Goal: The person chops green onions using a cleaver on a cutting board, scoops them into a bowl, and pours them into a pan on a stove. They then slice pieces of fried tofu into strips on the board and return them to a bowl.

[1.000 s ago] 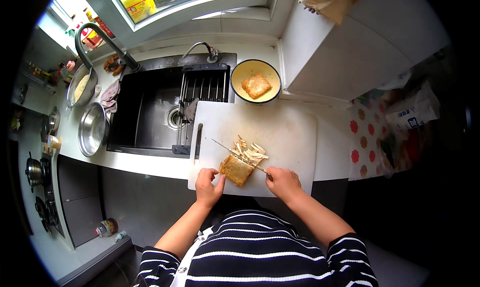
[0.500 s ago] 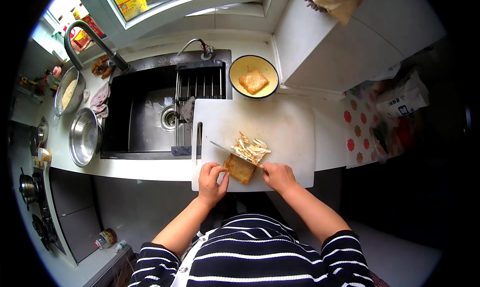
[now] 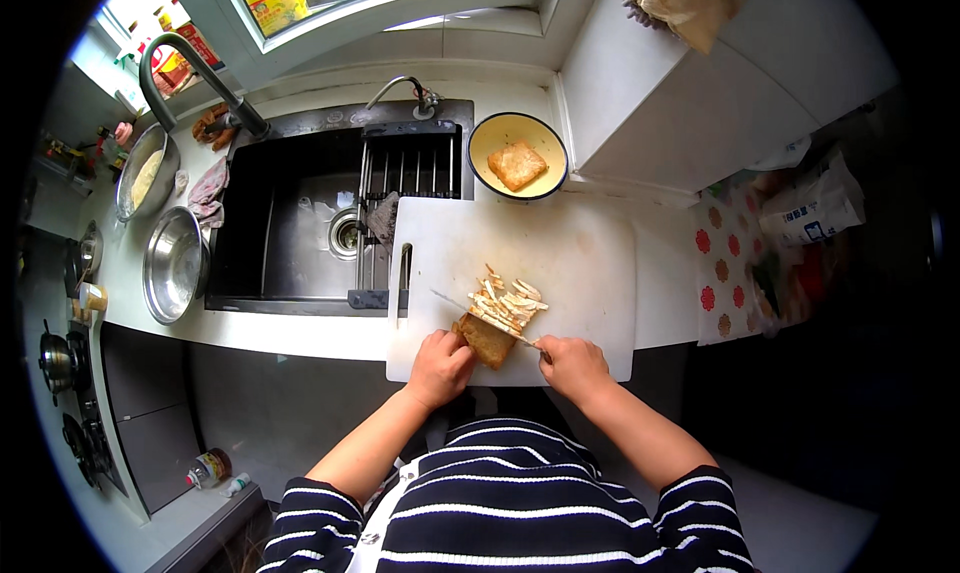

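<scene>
A knife (image 3: 513,333) lies across a brown slab of what looks like fried tofu (image 3: 487,347), near the front edge of a white cutting board (image 3: 585,248). Its handle is gripped in my right hand (image 3: 576,369), closed, with the blade pointing to the far left. My left hand (image 3: 441,369) has its fingers curled against the slab's left side, holding it; the fingertips are partly hidden. Just beyond the blade sits a loose pile of cut strips (image 3: 508,301), pale inside with brown edges.
Behind the board, a yellow bowl (image 3: 549,178) holds another browned slab. A dark sink (image 3: 285,213) with a rack (image 3: 410,158) lies left, partly under the board. Metal bowls (image 3: 172,268) stand farther left. Right are a flowered cloth (image 3: 722,263) and white bag (image 3: 815,208).
The whole view has shifted slightly. My left fingers have curled in closer on the slab, and the knife and right hand have moved a little relative to it.
</scene>
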`<control>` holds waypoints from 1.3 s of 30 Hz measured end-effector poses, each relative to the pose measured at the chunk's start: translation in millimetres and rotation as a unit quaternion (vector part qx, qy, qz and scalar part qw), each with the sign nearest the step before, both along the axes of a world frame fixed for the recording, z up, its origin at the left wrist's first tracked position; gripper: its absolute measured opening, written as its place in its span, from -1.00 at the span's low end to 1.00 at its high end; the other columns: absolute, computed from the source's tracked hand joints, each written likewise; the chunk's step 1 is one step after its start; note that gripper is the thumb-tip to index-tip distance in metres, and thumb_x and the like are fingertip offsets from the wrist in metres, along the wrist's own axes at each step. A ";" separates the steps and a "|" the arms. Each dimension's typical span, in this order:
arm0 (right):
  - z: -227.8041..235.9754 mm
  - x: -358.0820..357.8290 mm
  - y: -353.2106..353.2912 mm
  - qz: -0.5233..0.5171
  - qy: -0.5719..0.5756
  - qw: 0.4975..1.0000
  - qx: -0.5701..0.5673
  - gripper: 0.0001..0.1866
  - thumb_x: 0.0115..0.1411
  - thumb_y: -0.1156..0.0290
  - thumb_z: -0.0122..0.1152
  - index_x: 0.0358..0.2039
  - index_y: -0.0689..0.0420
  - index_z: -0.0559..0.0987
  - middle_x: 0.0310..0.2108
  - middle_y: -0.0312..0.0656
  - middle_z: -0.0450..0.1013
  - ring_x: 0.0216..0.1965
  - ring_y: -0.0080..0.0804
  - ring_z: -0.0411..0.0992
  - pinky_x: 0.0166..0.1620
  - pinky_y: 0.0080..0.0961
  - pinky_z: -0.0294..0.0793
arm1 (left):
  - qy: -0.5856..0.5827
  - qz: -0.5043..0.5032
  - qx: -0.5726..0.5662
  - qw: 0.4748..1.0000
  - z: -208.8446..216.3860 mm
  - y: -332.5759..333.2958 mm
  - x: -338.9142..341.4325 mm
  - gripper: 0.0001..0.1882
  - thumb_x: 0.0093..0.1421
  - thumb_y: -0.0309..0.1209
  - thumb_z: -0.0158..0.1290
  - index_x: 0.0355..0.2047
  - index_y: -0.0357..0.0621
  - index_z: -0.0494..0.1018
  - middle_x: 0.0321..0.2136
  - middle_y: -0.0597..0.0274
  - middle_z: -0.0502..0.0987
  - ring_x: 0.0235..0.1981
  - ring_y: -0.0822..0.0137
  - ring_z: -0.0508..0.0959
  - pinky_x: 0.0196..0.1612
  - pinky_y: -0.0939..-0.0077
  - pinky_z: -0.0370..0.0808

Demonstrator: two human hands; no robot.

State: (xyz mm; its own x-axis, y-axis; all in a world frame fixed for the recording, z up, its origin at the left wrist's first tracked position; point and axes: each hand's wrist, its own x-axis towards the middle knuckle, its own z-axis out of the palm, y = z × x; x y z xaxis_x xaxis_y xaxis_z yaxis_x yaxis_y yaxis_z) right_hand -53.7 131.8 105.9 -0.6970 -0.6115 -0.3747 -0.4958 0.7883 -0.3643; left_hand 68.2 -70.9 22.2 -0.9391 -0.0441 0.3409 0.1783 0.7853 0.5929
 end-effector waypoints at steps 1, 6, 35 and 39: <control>-1.6 -1.4 -1.3 0.008 -0.002 1.000 0.008 -0.88 0.09 0.38 0.10 -0.36 0.06 0.55 -0.46 -0.05 0.54 -0.38 0.00 0.52 -0.28 -0.09 0.51 | -0.001 -0.001 0.000 1.000 0.0 0.1 0.2 -0.87 -0.07 -0.50 0.18 -0.50 -0.09 0.43 -0.45 0.17 0.41 -0.39 0.10 0.40 -0.32 0.25 0.37; -31.0 -5.2 -7.7 0.025 0.004 0.999 0.022 -0.85 0.08 0.36 0.13 -0.33 0.04 0.58 -0.44 -0.05 0.55 -0.37 -0.02 0.53 -0.27 -0.12 0.52 | 0.000 -0.004 -0.005 1.000 -3.5 1.4 -1.6 -0.86 -0.08 -0.49 0.19 -0.50 -0.08 0.44 -0.45 0.17 0.41 -0.39 0.10 0.40 -0.33 0.25 0.37; 7.1 9.4 -1.0 -0.012 0.015 1.000 -0.016 -0.85 0.10 0.37 0.10 -0.34 0.06 0.59 -0.45 -0.04 0.55 -0.40 -0.02 0.53 -0.28 -0.11 0.52 | 0.040 -0.021 -0.032 0.998 -5.5 4.0 -2.7 -0.88 -0.11 -0.48 0.15 -0.51 -0.03 0.44 -0.41 0.27 0.45 -0.36 0.18 0.43 -0.28 0.31 0.37; 2.8 9.3 -5.1 -0.020 0.007 1.000 -0.004 -0.87 0.10 0.39 0.09 -0.38 0.08 0.58 -0.46 -0.02 0.54 -0.39 0.01 0.53 -0.27 -0.10 0.52 | 0.027 -0.027 -0.028 0.999 -8.8 2.6 -3.1 -0.89 -0.11 -0.48 0.14 -0.53 -0.03 0.44 -0.44 0.26 0.41 -0.36 0.17 0.42 -0.28 0.30 0.38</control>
State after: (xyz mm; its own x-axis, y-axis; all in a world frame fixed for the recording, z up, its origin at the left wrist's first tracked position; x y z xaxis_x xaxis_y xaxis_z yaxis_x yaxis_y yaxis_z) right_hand -44.4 126.7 108.7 -0.7257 -0.5867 -0.3593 -0.4701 0.8042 -0.3636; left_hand 65.1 -68.3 13.4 -0.9199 0.0277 0.3912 0.2523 0.8053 0.5365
